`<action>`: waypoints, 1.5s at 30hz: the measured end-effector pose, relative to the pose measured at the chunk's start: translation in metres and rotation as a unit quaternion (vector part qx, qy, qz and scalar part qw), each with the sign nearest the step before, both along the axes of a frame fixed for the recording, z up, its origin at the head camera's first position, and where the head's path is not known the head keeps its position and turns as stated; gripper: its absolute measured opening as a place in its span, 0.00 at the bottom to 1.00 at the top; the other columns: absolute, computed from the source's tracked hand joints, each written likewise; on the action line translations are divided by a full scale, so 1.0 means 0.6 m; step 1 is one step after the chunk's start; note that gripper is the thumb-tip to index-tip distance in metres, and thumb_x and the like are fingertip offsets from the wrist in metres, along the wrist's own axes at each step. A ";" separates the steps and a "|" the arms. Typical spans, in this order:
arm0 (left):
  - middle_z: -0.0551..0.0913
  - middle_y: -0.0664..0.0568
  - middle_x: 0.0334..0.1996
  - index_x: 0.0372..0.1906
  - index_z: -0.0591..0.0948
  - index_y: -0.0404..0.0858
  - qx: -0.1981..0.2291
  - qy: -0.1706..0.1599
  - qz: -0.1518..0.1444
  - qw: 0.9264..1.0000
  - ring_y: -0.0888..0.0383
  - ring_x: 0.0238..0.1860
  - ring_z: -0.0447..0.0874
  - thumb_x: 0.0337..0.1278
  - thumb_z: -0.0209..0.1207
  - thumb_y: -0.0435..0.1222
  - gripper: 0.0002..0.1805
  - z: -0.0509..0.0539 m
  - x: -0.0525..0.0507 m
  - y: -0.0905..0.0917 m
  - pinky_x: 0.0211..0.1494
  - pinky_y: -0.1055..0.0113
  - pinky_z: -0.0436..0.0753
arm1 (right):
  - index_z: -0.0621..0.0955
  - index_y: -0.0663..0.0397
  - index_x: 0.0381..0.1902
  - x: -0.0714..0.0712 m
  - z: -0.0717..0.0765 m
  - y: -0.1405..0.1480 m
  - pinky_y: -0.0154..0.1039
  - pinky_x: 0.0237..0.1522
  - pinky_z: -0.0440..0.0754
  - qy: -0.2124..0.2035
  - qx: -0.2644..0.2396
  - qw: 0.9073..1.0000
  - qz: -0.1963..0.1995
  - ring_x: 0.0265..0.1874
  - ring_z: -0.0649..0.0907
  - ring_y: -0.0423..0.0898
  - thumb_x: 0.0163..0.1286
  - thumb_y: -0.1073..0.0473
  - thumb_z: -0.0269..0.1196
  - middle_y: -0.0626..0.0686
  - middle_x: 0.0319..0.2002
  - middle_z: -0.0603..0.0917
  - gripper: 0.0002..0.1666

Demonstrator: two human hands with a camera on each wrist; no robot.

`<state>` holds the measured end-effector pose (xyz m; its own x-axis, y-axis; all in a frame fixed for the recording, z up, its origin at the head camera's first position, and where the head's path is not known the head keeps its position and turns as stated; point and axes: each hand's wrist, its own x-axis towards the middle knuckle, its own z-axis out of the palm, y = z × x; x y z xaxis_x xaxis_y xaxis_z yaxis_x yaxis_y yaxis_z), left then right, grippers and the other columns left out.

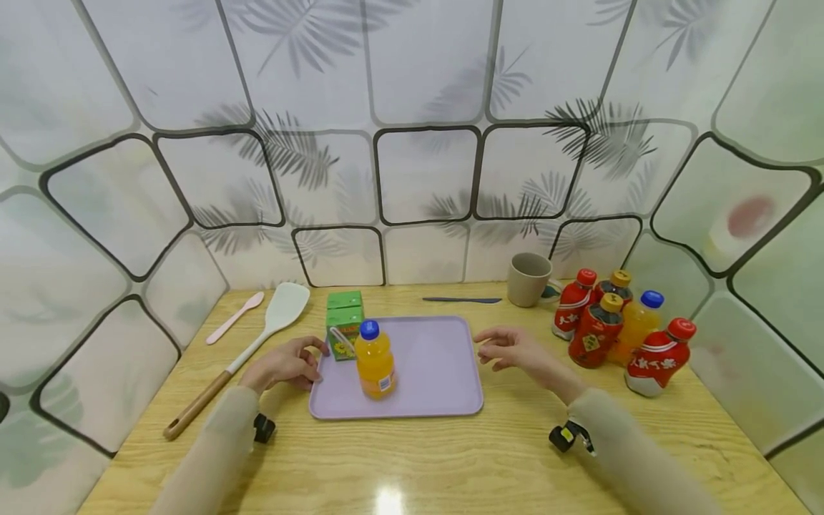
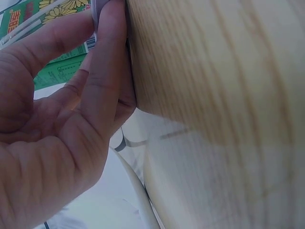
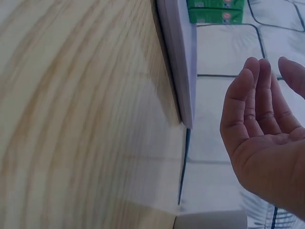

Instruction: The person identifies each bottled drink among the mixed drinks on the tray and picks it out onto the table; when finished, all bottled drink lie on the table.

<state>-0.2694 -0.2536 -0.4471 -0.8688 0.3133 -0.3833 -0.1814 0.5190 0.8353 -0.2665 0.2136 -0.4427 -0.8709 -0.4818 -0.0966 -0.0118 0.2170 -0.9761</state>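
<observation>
A lilac tray (image 1: 428,368) lies on the wooden table. On it stand an orange juice bottle (image 1: 375,365) with a blue cap and, behind it at the left, two green drink cartons (image 1: 345,318), the front one with a white straw. My left hand (image 1: 292,365) is at the tray's left edge; in the left wrist view its thumb and fingers (image 2: 102,71) pinch the rim, fingertips partly hidden. Just off the tray's right edge hovers my right hand (image 1: 515,352), fingers loosely bent and holding nothing, as the right wrist view also shows its palm (image 3: 267,143).
Left of the tray lie a white spatula (image 1: 286,307) with a wooden handle and a pink spoon (image 1: 234,318). Behind are a dark knife (image 1: 461,300) and a grey mug (image 1: 529,280). Several bottles (image 1: 595,332) stand at the right. A patterned wall (image 1: 425,179) closes the back.
</observation>
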 end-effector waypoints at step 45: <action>0.72 0.48 0.29 0.59 0.68 0.30 0.014 0.008 -0.006 1.000 0.57 0.25 0.79 0.50 0.63 0.22 0.29 -0.005 0.001 -0.001 0.33 0.65 0.88 | 0.75 0.50 0.66 0.010 0.020 -0.243 0.47 0.62 0.79 0.037 -0.058 0.997 0.044 0.61 0.78 0.55 0.64 0.60 0.68 0.55 0.63 0.78 0.31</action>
<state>-0.2688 -0.2540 -0.4498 -0.8708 0.3340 -0.3607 -0.1625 0.4969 0.8524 -0.2607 0.0678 -0.4307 -0.8271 -0.5614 0.0275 -0.0993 0.0977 -0.9902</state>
